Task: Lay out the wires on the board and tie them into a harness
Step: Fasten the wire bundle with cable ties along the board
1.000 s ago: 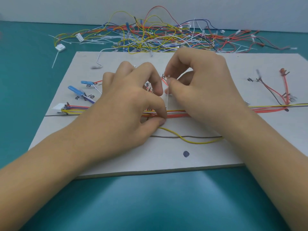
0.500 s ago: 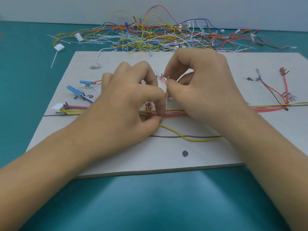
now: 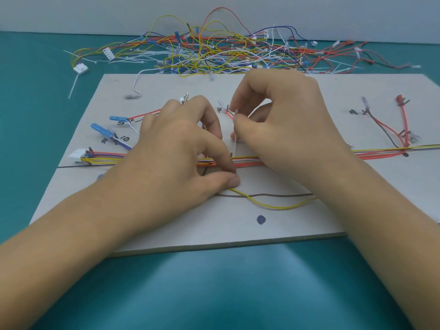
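The left hand [image 3: 181,158] lies knuckles-up over the middle of the board [image 3: 309,225]. Its fingers are curled, and its index fingertip and thumb close on the wire bundle [image 3: 381,152] from above and below, with the thumb tip resting on the board surface. The right hand [image 3: 285,129] arches just beside it with a raised wrist. Its thumb and index finger pinch the upper end of a thin white cable tie [image 3: 235,144], which stands nearly upright and runs down to the bundle right by the left fingertips; the other right fingers are folded under the palm. Both forearms reach in from the near edge and cross the front of the board. The bundle of red, yellow, white and dark strands stretches flat across the board from a white connector [image 3: 77,154] at the left to the right edge. Below the hands, a yellow wire [image 3: 273,206] sags in a shallow loop across a straight dark wire [image 3: 281,195], above a blue dot [image 3: 261,219]. Two blue terminals [image 3: 102,130] lie on the left of the board, and red branch wires [image 3: 403,120] rise at the right. Beyond the far edge, a tangle of loose wires [image 3: 214,51] lies on the teal worktop [image 3: 214,294].
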`<state>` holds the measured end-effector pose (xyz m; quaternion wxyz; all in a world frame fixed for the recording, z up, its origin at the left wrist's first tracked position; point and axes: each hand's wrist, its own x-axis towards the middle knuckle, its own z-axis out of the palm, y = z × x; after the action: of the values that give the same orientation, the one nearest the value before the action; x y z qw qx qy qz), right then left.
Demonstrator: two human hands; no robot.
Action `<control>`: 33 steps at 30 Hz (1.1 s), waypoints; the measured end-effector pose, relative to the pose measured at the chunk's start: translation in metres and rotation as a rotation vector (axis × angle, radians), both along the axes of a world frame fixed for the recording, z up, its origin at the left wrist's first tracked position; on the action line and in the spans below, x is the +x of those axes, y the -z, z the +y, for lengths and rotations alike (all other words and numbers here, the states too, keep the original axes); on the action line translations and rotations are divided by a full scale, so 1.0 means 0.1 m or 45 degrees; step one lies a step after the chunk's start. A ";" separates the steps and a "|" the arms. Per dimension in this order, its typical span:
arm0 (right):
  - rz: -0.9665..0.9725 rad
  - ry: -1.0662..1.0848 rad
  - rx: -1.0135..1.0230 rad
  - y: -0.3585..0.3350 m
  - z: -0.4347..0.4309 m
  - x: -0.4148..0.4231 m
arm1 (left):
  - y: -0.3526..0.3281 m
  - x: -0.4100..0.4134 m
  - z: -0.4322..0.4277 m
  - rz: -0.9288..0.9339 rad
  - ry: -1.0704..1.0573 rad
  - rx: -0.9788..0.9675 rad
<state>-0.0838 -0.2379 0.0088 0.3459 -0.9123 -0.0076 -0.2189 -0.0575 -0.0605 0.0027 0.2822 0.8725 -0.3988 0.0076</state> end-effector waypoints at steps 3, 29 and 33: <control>-0.003 -0.002 -0.001 0.00 0.00 0.00 | -0.01 0.01 -0.02 0.044 -0.019 -0.002; -0.004 -0.103 0.026 0.00 -0.01 -0.08 | -0.09 -0.20 -0.17 -0.166 -0.267 0.397; 0.017 -0.112 0.008 0.01 0.00 -0.08 | -0.10 -0.21 -0.23 -0.156 -0.406 0.473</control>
<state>-0.0917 -0.2380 0.0080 0.3582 -0.9115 -0.0446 -0.1973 -0.0785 -0.0835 0.0129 0.0875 0.9592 -0.2669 0.0315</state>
